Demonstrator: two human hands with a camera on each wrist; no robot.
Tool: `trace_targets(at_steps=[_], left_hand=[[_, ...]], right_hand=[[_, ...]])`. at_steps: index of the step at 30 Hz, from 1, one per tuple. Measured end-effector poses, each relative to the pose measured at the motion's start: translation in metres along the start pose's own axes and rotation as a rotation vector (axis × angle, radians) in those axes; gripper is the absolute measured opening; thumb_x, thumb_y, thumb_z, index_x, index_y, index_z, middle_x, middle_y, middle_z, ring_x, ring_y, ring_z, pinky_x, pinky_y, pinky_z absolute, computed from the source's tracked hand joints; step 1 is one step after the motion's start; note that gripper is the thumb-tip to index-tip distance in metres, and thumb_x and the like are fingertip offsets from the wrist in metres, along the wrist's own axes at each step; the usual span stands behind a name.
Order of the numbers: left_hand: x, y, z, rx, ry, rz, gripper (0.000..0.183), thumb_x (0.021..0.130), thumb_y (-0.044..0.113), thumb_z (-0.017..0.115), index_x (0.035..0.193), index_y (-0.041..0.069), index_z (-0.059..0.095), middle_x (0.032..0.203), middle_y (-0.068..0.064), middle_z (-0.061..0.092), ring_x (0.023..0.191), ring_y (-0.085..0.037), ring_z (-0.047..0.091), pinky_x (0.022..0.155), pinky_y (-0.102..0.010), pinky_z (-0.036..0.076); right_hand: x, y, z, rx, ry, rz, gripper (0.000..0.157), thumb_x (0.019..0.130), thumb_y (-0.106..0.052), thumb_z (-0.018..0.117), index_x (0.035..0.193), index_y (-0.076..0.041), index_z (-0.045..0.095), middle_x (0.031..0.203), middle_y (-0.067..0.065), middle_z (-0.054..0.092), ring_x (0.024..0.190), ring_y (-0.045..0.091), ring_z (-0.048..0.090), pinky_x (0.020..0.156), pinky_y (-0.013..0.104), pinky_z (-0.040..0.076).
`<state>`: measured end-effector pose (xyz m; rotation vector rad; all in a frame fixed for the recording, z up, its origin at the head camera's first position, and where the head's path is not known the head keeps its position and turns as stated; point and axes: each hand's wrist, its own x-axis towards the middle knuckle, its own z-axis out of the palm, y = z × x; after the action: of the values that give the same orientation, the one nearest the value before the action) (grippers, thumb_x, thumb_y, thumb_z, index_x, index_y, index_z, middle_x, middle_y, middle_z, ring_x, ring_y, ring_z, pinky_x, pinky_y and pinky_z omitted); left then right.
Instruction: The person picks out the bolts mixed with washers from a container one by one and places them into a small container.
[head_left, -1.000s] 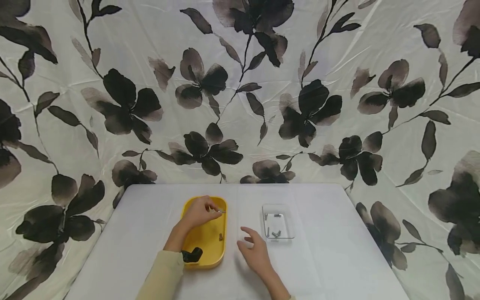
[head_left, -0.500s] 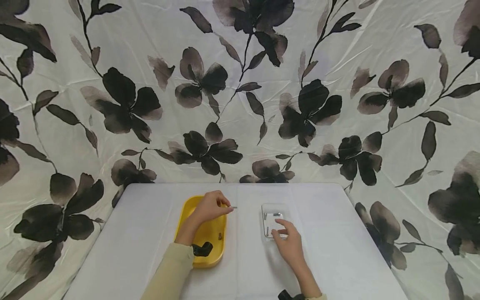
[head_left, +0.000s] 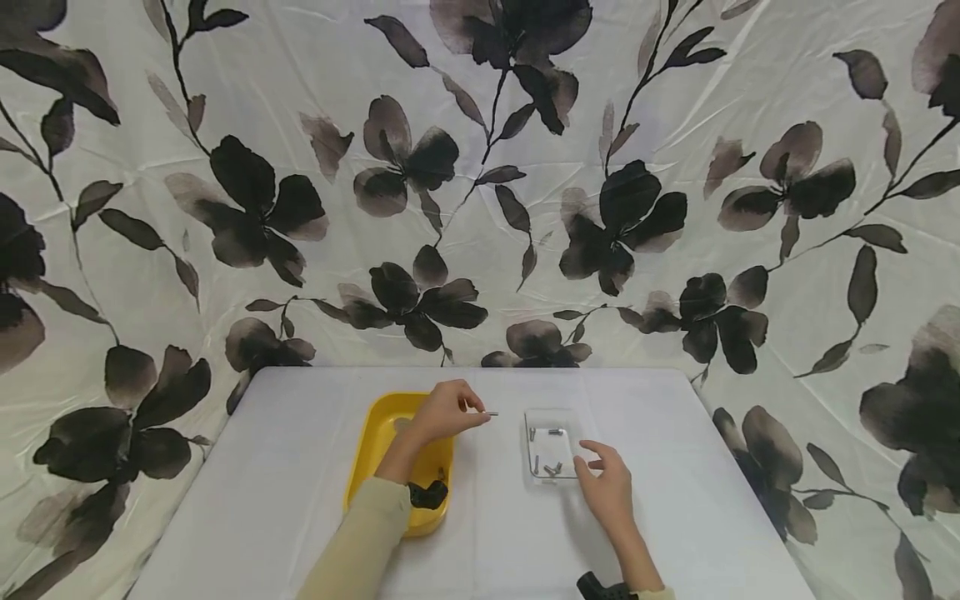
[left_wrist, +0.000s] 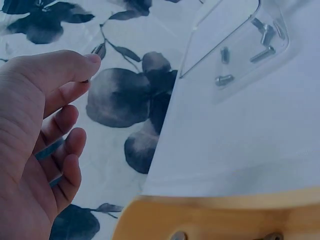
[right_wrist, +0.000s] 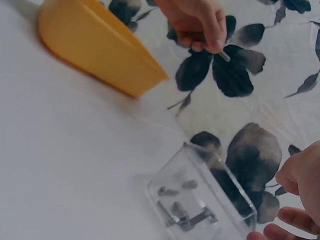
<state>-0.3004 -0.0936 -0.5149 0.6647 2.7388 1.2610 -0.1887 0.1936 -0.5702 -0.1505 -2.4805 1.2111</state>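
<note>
My left hand [head_left: 446,414] pinches a small metal screw [head_left: 492,413] between thumb and index finger, just past the right rim of the yellow tray [head_left: 369,446]. The threaded end of the screw [left_wrist: 99,49] sticks out beyond the thumb in the left wrist view, the other fingers loosely bent. My right hand [head_left: 609,487] holds nothing; its fingers are relaxed, the tips close to the right side of a clear plastic box [head_left: 553,478]. Several metal screws [right_wrist: 190,217] lie scattered on the floor of that box.
Inside the tray are a dark screw [head_left: 442,475] and a flat greyish piece [head_left: 401,424], partly behind the left forearm. Both containers stand on a white-covered table [head_left: 495,533]. Behind it hangs a floral cloth [head_left: 480,208]. Each wrist wears a black camera mount [head_left: 429,494].
From above the yellow tray, my left hand has moved right with the screw, out past its rim. My right hand has swung right, across the clear box to its right side.
</note>
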Motion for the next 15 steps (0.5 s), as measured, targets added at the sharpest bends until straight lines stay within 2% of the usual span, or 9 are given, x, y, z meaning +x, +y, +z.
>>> trace_targets(at_steps=[6, 11, 15], left_hand=[[0.005, 0.005, 0.014, -0.002, -0.034, -0.034, 0.012, 0.08, 0.03, 0.08, 0.081, 0.023, 0.071, 0.085, 0.007, 0.061, 0.077, -0.017, 0.052, 0.064, -0.03, 0.048], [0.009, 0.005, 0.027, -0.021, -0.044, -0.044, 0.012, 0.08, 0.031, 0.08, 0.081, 0.023, 0.072, 0.088, 0.0, 0.063, 0.078, -0.018, 0.053, 0.064, -0.029, 0.048], [0.012, 0.003, 0.038, -0.033, -0.035, -0.036, 0.012, 0.08, 0.033, 0.08, 0.081, 0.024, 0.073, 0.084, 0.004, 0.062, 0.076, -0.017, 0.053, 0.061, -0.028, 0.048]], right_hand=[[-0.003, 0.012, 0.004, 0.028, -0.028, 0.078, 0.032, 0.089, -0.012, 0.068, 0.12, -0.005, 0.065, 0.124, 0.02, 0.06, 0.101, 0.038, 0.063, 0.08, 0.05, 0.052], [-0.005, 0.017, 0.009, 0.073, -0.053, 0.156, 0.033, 0.09, -0.014, 0.067, 0.122, -0.005, 0.064, 0.126, 0.022, 0.058, 0.101, 0.035, 0.064, 0.074, 0.042, 0.055], [-0.006, 0.019, 0.013, 0.115, -0.047, 0.202, 0.033, 0.09, -0.013, 0.066, 0.122, -0.005, 0.065, 0.127, 0.021, 0.058, 0.099, 0.032, 0.065, 0.07, 0.035, 0.056]])
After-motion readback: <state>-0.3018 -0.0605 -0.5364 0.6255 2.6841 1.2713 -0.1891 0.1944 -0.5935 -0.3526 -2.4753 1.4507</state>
